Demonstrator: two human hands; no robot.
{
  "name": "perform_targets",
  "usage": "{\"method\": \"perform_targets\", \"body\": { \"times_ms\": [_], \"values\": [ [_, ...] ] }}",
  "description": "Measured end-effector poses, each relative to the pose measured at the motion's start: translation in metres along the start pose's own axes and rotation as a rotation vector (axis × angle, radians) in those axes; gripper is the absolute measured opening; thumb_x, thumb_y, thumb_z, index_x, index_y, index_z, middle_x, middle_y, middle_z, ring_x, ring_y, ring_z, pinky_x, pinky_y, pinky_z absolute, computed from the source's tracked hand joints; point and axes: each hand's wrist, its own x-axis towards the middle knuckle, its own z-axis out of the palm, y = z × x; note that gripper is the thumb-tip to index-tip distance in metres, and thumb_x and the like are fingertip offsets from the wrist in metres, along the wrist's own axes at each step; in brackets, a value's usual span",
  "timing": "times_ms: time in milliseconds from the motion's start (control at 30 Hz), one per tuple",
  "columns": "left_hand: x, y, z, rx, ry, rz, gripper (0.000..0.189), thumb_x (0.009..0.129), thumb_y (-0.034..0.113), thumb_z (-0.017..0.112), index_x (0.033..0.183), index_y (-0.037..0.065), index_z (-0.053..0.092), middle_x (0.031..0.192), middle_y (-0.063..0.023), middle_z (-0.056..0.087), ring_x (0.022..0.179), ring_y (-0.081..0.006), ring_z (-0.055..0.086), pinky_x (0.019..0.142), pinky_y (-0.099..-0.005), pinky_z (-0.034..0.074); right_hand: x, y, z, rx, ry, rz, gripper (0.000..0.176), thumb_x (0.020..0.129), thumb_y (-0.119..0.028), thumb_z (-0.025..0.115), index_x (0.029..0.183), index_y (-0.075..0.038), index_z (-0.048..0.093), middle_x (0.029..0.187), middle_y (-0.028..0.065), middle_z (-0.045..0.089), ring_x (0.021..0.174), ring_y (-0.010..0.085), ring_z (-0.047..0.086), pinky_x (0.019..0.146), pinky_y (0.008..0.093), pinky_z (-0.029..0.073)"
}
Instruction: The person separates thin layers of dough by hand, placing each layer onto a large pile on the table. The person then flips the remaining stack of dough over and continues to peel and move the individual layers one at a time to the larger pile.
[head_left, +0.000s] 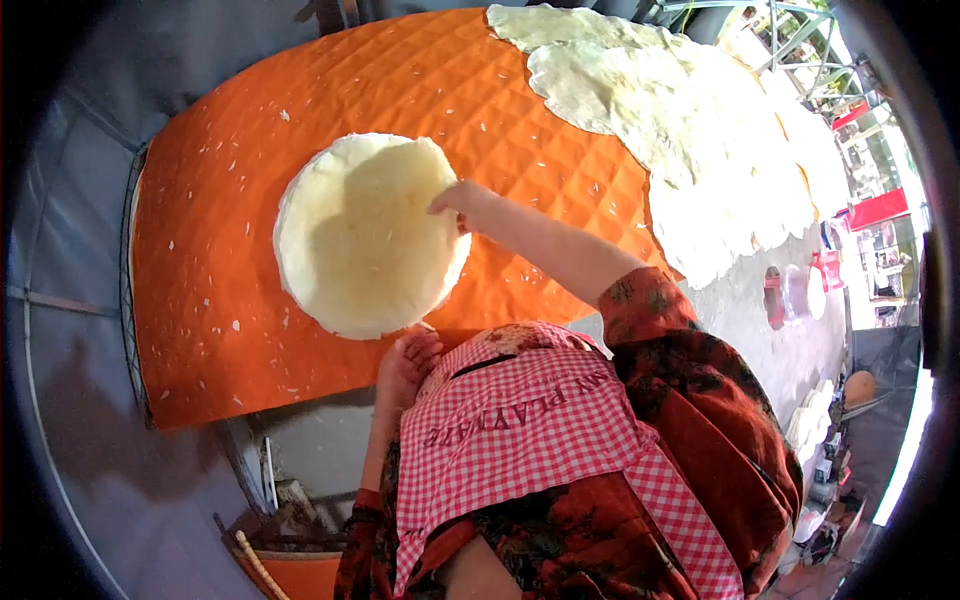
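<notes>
A thick round stack of thin, pale-yellow dough sheets (350,240) lies on an orange quilted cloth (220,200). My right hand (462,204) reaches across to the stack's right rim, thumb and fingers pinched on the edge of the top sheet. Close against the near rim, beside my apron, is my left hand (408,360) with its fingers curled. A small whitish edge shows at those fingertips, but I cannot make out what they hold. A shadow falls over the middle of the stack.
Several large thin sheets (690,130) lie spread and overlapping at the far right of the cloth. White flakes dot the orange surface. Clear plastic items with red parts (825,268) stand on the grey surface at right. A grey tarp wall (70,220) borders the left.
</notes>
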Motion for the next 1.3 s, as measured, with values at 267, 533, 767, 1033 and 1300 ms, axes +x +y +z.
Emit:
{"method": "perform_targets", "body": {
  "times_ms": [267,533,767,1033,1300],
  "values": [
    [0.013,0.051,0.037,-0.744,-0.019,0.381,0.072,0.083,0.055,0.058,0.133,0.006,0.042,0.143,-0.0155,0.034,0.133,-0.0323,0.03,0.113,-0.0461,0.023,-0.031,-0.067,0.024,0.269,-0.247,-0.021,0.045,0.076,0.001,0.064,0.119,0.002,0.049,0.11,0.0155,0.059,0.1,0.0298,0.06,0.085,0.0444,0.053],
    [0.035,0.097,-0.002,-0.431,0.261,0.453,0.053,0.089,0.044,0.053,0.128,0.009,0.046,0.118,-0.0095,0.057,0.102,-0.0247,0.057,0.084,-0.0425,0.05,0.016,-0.001,-0.039,0.194,-0.088,0.145,0.044,0.076,0.003,0.063,0.118,-0.003,0.051,0.109,0.0117,0.058,0.099,0.0272,0.059,0.079,0.0443,0.053],
    [0.066,0.168,-0.037,-0.069,0.377,0.321,0.035,0.09,0.025,0.052,0.116,0.002,0.053,0.105,-0.0116,0.062,0.09,-0.0227,0.062,0.077,-0.0376,0.053,0.041,-0.079,0.01,0.026,-0.118,-0.127,0.04,0.074,0.002,0.065,0.112,0.003,0.052,0.1,0.0166,0.06,0.091,0.0288,0.062,0.069,0.0436,0.055],
    [-0.009,0.213,0.046,0.086,0.379,0.716,0.044,0.086,0.003,0.053,0.129,0.003,0.043,0.123,-0.0114,0.053,0.112,-0.0238,0.053,0.094,-0.0386,0.046,-0.065,-0.11,0.032,0.102,-0.355,-0.394,0.042,0.077,0.001,0.062,0.117,0.004,0.05,0.107,0.0167,0.061,0.094,0.0275,0.063,0.078,0.041,0.055],
    [0.051,0.099,-0.069,0.292,0.416,0.637,0.048,0.076,0.002,0.059,0.123,-0.002,0.048,0.114,-0.0106,0.058,0.102,-0.0224,0.056,0.088,-0.034,0.045,0.035,0.036,-0.024,-0.011,-0.027,-0.083,0.049,0.079,0.003,0.062,0.125,-0.009,0.047,0.115,0.0108,0.058,0.101,0.0263,0.06,0.083,0.0441,0.052]
  ]
}}
